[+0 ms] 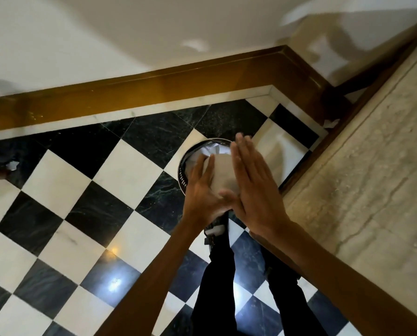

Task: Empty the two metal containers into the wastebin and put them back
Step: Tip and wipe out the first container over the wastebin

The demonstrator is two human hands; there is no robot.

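Flat-fingered left hand [201, 190] and right hand [254, 187] press one grey metal container [223, 169] between them, above one round black wastebin [182, 174].

Lighting: indoor, moderate; the pale wall [93, 32] is rendered bright.
Glare: hard white-blue reflections of overhead light and one small warm spot are recorded on the glossy chequered floor [57, 185], low in the frame.
Shadows: broad, soft-edged shadows are cast on the wall at upper right.
Blur: the left hand [200, 190], right hand [253, 190] and the metal container [223, 175] between them are smeared by motion.
Distortion: the skirting board [154, 88] is bent and the frame edges are stretched by the wide-angle lens.
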